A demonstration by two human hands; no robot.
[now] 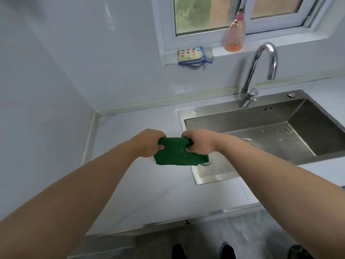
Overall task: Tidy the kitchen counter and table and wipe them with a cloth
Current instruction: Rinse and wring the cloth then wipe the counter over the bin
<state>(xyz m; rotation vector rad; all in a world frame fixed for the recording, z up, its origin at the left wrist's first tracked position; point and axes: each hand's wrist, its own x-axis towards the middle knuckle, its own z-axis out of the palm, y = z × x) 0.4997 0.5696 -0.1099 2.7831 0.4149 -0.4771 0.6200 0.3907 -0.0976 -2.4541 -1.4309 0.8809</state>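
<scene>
A green cloth (177, 154) hangs stretched between my two hands, above the left edge of the steel sink (188, 116). My left hand (147, 143) grips its left end with curled fingers. My right hand (200, 141) grips its right end the same way. The lower part of the cloth hangs free below my hands. A white counter (134, 187) lies under my arms, to the left of and in front of the sink.
A curved chrome tap (261, 71) stands behind the sink. On the window sill lie a folded patterned cloth (194, 55) and a pinkish bottle (235, 34). White walls close the counter at the left and back. The floor and my shoes show below the counter's front edge.
</scene>
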